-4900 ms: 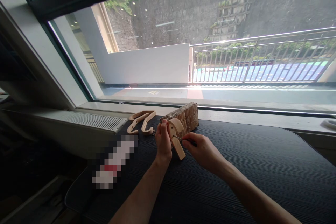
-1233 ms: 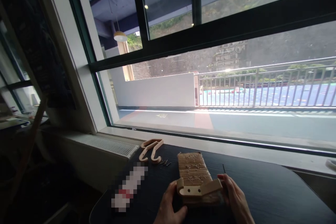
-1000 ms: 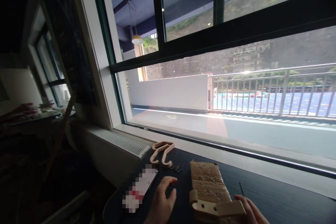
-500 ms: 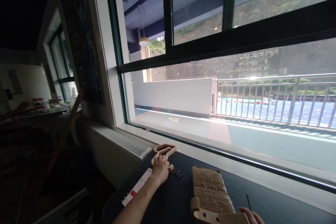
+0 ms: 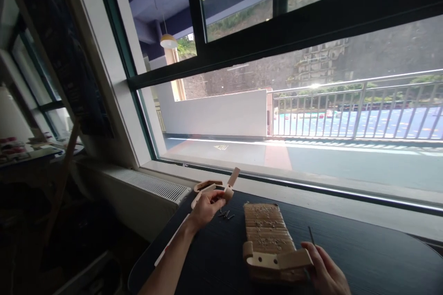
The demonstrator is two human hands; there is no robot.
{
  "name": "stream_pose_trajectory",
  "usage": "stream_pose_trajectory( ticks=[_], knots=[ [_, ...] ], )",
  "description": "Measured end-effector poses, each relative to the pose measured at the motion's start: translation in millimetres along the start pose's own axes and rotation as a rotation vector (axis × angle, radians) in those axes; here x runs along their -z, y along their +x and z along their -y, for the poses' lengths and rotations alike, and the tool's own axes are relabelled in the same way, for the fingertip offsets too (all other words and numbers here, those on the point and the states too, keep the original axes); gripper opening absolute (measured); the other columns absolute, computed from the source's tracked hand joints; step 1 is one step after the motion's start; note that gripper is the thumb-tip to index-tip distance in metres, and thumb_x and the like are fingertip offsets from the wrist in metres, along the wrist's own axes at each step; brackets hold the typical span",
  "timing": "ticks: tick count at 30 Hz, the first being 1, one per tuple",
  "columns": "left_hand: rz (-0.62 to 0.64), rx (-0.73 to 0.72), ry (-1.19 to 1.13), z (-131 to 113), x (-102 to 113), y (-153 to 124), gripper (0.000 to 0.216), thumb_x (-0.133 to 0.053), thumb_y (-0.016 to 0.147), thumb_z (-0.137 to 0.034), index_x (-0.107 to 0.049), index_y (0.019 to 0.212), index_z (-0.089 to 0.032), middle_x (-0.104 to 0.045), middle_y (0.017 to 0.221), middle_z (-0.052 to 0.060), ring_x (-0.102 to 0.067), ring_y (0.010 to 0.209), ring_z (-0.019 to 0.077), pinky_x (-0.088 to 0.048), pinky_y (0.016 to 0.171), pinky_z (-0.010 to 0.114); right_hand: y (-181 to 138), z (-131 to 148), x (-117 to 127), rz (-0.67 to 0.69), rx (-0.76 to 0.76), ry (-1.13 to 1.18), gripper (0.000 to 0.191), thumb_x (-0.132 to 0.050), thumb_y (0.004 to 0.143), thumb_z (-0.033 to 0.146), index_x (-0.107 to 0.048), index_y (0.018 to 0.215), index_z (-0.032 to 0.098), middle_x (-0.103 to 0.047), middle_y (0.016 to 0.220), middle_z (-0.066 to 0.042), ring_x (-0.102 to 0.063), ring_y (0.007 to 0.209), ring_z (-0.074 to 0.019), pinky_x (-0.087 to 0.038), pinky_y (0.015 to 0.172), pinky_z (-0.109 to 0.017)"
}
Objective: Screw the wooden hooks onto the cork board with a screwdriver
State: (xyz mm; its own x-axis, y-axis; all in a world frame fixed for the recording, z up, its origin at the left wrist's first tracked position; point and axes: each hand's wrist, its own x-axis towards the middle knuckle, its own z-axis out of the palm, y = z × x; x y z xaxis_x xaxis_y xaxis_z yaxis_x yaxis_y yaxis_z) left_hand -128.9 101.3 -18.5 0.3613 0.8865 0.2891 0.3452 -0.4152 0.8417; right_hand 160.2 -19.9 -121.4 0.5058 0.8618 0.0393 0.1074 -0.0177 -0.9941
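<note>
At the far left of the counter: the left hand (image 5: 206, 206) is stretched out over the dark ribbed counter (image 5: 363, 258), close to the window sill.
Left grip: it is clamped on a raised hook (image 5: 229, 185) of pale wood, which is lifted off the surface and tilted, its straight end pointing up toward the glass.
Lying hook (image 5: 206, 186): a second pale wooden hook is left flat on the counter, just behind the left hand.
Screws (image 5: 225, 215): a few small dark ones are scattered just beside the left hand, between it and the block.
Wooden block (image 5: 265, 227): it is laid flat in the middle of the counter, its top pitted with many small marks.
Near hook (image 5: 275, 259): a third hook is laid across the block's near end, with two holes seen in its side.
Right hand (image 5: 325, 272): it is placed at the near hook's right end, fingertips touching the wood.
Right grip: it is closed on a thin dark shaft (image 5: 311, 235), which sticks up past the fingers; how it ends inside the hand cannot be told.
White strip (image 5: 169, 245): it is partly hidden under the left forearm, at the counter's left edge.
Radiator grille (image 5: 148, 184): it is set under the window, left of the counter.
</note>
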Motion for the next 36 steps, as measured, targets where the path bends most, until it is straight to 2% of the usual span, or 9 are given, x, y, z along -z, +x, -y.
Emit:
stream_pose_trajectory(
  ticks=[3,7,11,16,22,26,29,32,36],
  knots=[
    [0.082,0.075,-0.389,-6.9,-19.6,-6.3,0.029,-0.056,0.079,-0.033,-0.065,0.099,-0.015,-0.063,0.079,0.003,-0.054,0.066,0.0126,-0.042,0.062,0.024,-3.0,2.6,-2.5,0.008,-0.005,0.051,0.047,-0.056,0.068,0.061,-0.069,0.083,0.019,-0.065,0.07,-0.002,-0.059,0.066,-0.0183,-0.047,0.055,-0.023],
    [0.157,0.16,-0.591,-6.0,-44.9,-8.6,0.022,-0.058,0.079,-0.032,-0.061,0.089,-0.013,-0.058,0.076,0.002,-0.05,0.066,0.0101,-0.04,0.065,0.023,-6.7,5.3,-6.9,-0.02,-0.033,0.099,0.044,-0.054,0.071,0.059,-0.068,0.082,0.019,-0.062,0.068,-0.001,-0.056,0.06,-0.016,-0.045,0.05,-0.022],
    [0.204,0.218,-0.556,0.9,-62.5,-6.4,0.02,-0.059,0.077,-0.034,-0.058,0.079,-0.014,-0.054,0.069,-0.001,-0.047,0.062,0.0092,-0.038,0.062,0.022,-5.8,6.5,-3.4,0.009,-0.024,0.066,0.044,-0.054,0.071,0.059,-0.069,0.081,0.019,-0.063,0.066,-0.001,-0.056,0.058,-0.0162,-0.044,0.049,-0.022],
    [0.183,0.246,-0.523,15.0,-72.6,-5.1,0.024,-0.05,0.081,-0.036,-0.055,0.071,-0.015,-0.054,0.067,-0.001,-0.045,0.06,0.0097,-0.037,0.059,0.021,-2.4,4.5,1.5,0.07,0.002,0.061,0.044,-0.054,0.071,0.059,-0.069,0.083,0.018,-0.065,0.07,-0.002,-0.058,0.064,-0.018,-0.046,0.054,-0.023],
    [0.163,0.272,-0.489,24.9,-73.8,-14.6,0.033,-0.051,0.081,-0.044,-0.061,0.09,-0.013,-0.058,0.075,0.001,-0.05,0.064,0.0112,-0.039,0.06,0.022,-3.2,1.2,-3.6,0.029,0.004,0.04,0.047,-0.054,0.07,0.061,-0.068,0.081,0.018,-0.063,0.067,-0.002,-0.056,0.06,-0.0169,-0.042,0.048,-0.022],
    [0.068,0.241,-0.495,33.0,-71.0,-28.9,0.043,-0.052,0.082,-0.043,-0.055,0.115,-0.016,-0.06,0.109,0.009,-0.057,0.09,0.0184,-0.045,0.073,0.028,0.8,3.9,4.1,0.051,-0.049,0.048,0.047,-0.056,0.07,0.059,-0.067,0.09,0.017,-0.061,0.066,-0.001,-0.052,0.055,-0.0149,-0.04,0.046,-0.023],
    [0.03,0.194,-0.439,40.4,-73.2,-38.1,0.048,-0.06,0.078,-0.037,-0.052,0.121,-0.017,-0.058,0.118,0.01,-0.055,0.104,0.022,-0.044,0.087,0.033,14.7,18.4,13.9,0.07,-0.046,-0.004,0.048,-0.054,0.072,0.057,-0.065,0.097,0.018,-0.057,0.062,0.002,-0.046,0.048,-0.0127,-0.035,0.043,-0.023],
    [0.029,0.187,-0.391,44.4,-80.7,-42.1,0.048,-0.063,0.077,-0.035,-0.053,0.121,-0.017,-0.062,0.113,0.01,-0.057,0.104,0.0239,-0.044,0.09,0.036,37.7,43.4,18.7,0.105,0.055,-0.184,0.044,-0.058,0.071,0.053,-0.068,0.094,0.016,-0.062,0.068,-0.003,-0.055,0.064,-0.0181,-0.042,0.056,-0.027],
    [0.0,0.208,-0.368,43.5,-91.0,-41.2,0.044,-0.062,0.077,-0.039,-0.059,0.114,-0.015,-0.066,0.11,0.01,-0.059,0.104,0.0252,-0.047,0.09,0.035,66.1,69.1,13.2,0.31,0.094,-0.317,0.044,-0.061,0.069,0.055,-0.07,0.09,0.017,-0.069,0.086,-0.008,-0.06,0.082,-0.0248,-0.044,0.069,-0.031]
  ],
)
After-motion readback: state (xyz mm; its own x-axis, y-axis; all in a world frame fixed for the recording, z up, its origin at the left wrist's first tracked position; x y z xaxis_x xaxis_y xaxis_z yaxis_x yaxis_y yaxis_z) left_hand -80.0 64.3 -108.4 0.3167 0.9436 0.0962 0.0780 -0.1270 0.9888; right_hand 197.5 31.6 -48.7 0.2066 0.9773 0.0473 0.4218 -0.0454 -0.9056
